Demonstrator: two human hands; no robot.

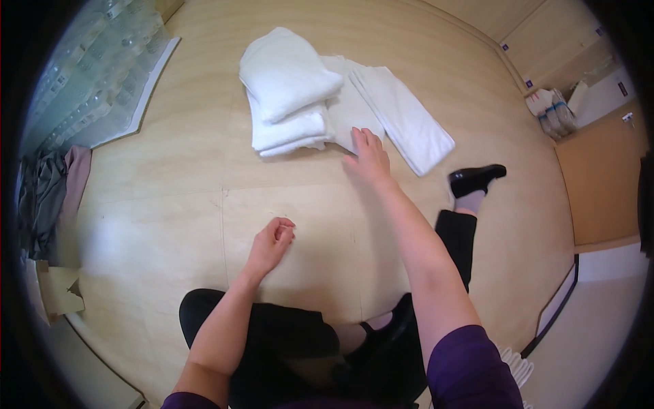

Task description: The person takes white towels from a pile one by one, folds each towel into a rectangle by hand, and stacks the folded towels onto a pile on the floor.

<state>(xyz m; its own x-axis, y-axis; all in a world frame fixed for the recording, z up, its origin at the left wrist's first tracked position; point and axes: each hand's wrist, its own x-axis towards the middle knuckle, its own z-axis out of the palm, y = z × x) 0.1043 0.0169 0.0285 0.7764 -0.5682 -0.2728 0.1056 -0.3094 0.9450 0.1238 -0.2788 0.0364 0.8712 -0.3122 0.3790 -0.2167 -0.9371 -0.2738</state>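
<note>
Several folded white towels lie on the floor in front of me. A thick folded towel (288, 76) rests on top of another folded towel (291, 133). Beside them, partly under the pile, lies a flat white towel (352, 102), and a long folded white towel (409, 122) slants to the right. My right hand (369, 153) reaches over the near edge of the flat towel, fingers apart; whether it touches the cloth I cannot tell. My left hand (273, 243) hovers above the bare floor with its fingers curled and nothing visible in it.
Plastic-wrapped bottles (102, 76) are stacked at the upper left, with grey and pink cloths (56, 189) below them. A cardboard box (59, 289) stands at the left edge. My legs and black shoes (472, 179) are on the wooden floor (179, 204). Packages (554, 112) sit at the right.
</note>
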